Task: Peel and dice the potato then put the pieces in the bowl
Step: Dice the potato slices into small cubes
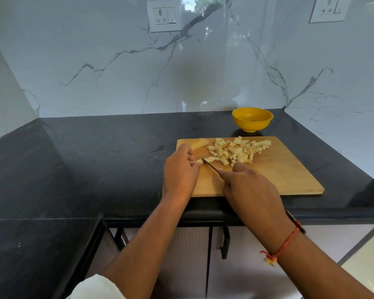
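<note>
The left hand (180,172) is curled down, fingertips pinning a small potato strip (207,160) to the wooden cutting board (285,169). The right hand (249,186) is closed around a knife (209,165), blade angled onto that strip. Diced potato pieces (238,149) lie heaped just behind. A yellow bowl (252,118) stands beyond the board on the black tabletop (95,158).
</note>
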Motion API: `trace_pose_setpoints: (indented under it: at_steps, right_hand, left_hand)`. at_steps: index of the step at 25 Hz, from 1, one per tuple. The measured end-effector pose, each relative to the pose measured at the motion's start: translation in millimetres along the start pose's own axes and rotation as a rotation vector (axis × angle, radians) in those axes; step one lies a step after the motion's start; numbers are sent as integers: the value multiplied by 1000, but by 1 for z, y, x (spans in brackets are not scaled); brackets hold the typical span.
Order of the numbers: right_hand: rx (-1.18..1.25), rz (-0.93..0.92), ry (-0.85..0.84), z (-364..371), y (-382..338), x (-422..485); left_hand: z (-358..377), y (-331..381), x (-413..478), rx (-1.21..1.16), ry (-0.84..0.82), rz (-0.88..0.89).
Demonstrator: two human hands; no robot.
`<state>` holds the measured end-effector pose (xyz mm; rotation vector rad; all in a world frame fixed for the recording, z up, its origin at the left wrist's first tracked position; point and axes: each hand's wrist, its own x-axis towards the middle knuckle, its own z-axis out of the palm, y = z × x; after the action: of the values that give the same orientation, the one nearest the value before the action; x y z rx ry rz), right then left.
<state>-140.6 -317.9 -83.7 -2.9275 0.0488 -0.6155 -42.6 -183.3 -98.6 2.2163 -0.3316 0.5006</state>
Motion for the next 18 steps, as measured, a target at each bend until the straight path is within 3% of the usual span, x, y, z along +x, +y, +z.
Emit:
trace_pose_setpoints:
  at_steps: [5, 18]
  right_hand:
    - [110, 41, 101, -4, 2, -5]
    - [86, -11, 3, 8, -17, 13]
  left_hand:
    - [0, -1, -1, -33, -4, 1]
    - [1, -3, 0, -44, 6, 20]
